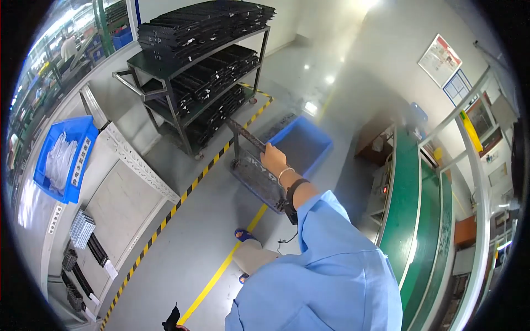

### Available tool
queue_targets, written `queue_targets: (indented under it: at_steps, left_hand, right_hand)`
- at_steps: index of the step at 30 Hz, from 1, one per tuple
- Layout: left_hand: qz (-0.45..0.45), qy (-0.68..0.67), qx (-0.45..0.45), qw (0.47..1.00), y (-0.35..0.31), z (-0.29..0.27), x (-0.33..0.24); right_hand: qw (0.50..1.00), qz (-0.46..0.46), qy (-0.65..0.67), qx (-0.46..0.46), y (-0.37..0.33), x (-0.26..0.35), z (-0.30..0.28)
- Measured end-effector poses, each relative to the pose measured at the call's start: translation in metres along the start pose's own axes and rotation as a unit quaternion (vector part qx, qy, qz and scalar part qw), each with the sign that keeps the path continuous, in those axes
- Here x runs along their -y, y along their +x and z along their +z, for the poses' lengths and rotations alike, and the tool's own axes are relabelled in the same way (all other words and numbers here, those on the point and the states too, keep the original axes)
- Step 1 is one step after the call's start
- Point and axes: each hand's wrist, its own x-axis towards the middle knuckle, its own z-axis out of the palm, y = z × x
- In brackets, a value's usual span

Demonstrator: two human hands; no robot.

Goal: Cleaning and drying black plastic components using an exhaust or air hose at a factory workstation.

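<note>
My right hand (274, 160) is closed around the dark handle bar (247, 135) of a low platform trolley (255, 185). A bracelet and a black wristband (293, 193) are on that arm, below a light blue sleeve. The trolley's dark, worn deck lies low over the floor, and a blue plastic bin (327, 146) stands at its far side. At the bottom edge, only a sliver of my left hand (182, 328) shows beside a small black thing (172, 318) whose kind I cannot make out. The left fingers are out of the picture.
A green shelf cart (171, 105) stacked with black flat parts stands ahead left, by striped floor tape (190, 187). At left, a blue bin (83, 165) holds whitish bags on a pale bench (124, 204). Right is a long green-topped table (400, 209). My sandalled foot (244, 235) is near yellow tape.
</note>
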Motion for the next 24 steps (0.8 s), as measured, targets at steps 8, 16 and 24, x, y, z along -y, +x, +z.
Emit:
queue_targets:
  at_steps: [8,16,24]
  left_hand:
    - [-0.068,0.021,0.071,0.995,0.035,0.033,-0.031]
    - [-0.109,0.042,0.077,0.99,0.101,0.038,-0.06]
    - [-0.1,0.037,0.069,0.992,0.15,0.021,-0.144]
  right_hand:
    - [0.999,-0.042,0.008,0.013,-0.089,0.057,0.021]
    - [0.997,-0.061,0.036,-0.018,-0.168,0.124,0.037]
    - [0.994,-0.091,0.032,-0.044,-0.228,0.191,0.065]
